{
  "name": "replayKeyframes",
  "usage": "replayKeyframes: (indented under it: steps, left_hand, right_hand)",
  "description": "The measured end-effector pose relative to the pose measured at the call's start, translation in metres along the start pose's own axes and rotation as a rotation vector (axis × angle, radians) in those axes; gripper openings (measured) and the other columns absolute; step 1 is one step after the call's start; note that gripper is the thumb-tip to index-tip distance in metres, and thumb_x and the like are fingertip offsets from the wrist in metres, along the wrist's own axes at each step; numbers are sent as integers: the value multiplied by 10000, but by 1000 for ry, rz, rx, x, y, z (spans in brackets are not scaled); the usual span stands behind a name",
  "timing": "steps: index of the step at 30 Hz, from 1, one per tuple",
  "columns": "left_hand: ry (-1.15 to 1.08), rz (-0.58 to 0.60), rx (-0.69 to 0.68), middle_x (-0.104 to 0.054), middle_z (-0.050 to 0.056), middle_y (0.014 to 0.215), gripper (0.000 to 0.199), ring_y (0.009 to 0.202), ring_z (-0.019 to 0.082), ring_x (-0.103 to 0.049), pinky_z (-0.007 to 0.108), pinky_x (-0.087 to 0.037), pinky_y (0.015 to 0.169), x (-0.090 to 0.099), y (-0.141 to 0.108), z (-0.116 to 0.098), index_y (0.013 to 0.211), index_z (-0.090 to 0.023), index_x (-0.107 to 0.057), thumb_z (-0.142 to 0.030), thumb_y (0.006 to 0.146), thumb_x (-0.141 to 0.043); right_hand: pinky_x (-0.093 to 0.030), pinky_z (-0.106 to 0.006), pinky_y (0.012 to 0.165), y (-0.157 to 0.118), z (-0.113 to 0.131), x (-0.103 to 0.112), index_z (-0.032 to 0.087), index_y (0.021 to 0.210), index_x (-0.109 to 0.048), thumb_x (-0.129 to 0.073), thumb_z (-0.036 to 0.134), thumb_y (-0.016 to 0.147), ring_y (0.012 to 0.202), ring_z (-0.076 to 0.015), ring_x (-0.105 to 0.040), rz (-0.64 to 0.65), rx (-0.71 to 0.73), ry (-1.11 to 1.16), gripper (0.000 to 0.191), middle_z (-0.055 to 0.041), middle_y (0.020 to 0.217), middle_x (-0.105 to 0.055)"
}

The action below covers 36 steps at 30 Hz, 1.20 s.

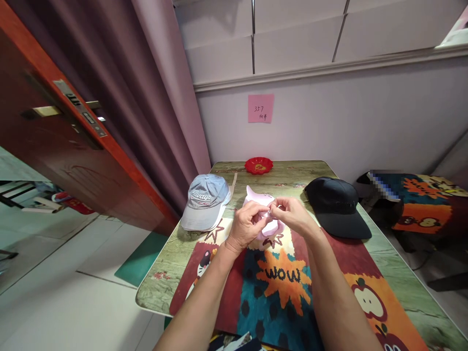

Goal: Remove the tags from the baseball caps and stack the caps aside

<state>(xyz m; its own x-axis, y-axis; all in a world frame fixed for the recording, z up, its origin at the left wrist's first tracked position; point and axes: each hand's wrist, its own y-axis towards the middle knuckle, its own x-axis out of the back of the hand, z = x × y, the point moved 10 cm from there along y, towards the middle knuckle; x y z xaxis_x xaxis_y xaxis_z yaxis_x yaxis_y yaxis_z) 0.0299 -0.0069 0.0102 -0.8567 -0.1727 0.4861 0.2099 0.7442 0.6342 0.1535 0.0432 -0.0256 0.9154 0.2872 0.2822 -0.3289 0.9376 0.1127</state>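
Note:
Near the middle of the table, a pale pink item (250, 193) lies on the patterned mat, partly hidden by both hands. My left hand (248, 225) is closed, its fingertips pinching at a small, shiny bit over the pink item. From the other side my right hand (290, 213) meets it, thumb and fingers pressed together at the same spot. What they grip is too small to make out. A grey-blue cap (205, 201) with white lettering rests left of the hands. On the right sits a black cap (338, 207).
A red scalloped dish (258, 165) stands at the table's back edge, below a pink note (261, 108) on the wall. The colourful mat (252, 292) covers the front of the table. An open door (73, 141) and a curtain are at left.

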Motion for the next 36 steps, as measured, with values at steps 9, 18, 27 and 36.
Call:
replayKeyframes:
  steps: [9,18,27,36]
  left_hand:
    - [-40,-31,20,-694,35,851,97,743,148,-610,257,-481,664,3,0,5,938,-195,-739,-206,842,-737]
    - [-66,-75,107,-680,39,917,93,778,139,-611,240,-482,677,16,1,17,938,-198,-741,-230,853,-725]
    - [69,-32,30,-702,33,919,117,803,152,-621,257,-483,721,14,4,3,976,-204,-709,-170,867,-687]
    - [119,-5,72,-701,13,872,135,730,135,-614,246,-470,693,6,5,4,979,-209,-693,-140,871,-653]
  right_hand:
    - [-442,-246,588,-1,-4,0,143,725,-698,-806,435,735,621,-123,-553,100,19,281,311,-18,669,-651]
    - [-464,-255,564,1,12,-6,153,821,-707,-762,465,796,597,-120,-566,45,134,284,318,-14,668,-646]
    - [-472,-259,579,-2,15,-3,162,776,-641,-753,362,778,604,-124,-566,34,102,296,229,1,651,-615]
    - [-458,-265,598,0,11,-4,163,785,-628,-689,423,852,634,-132,-565,55,147,254,275,-7,675,-605]
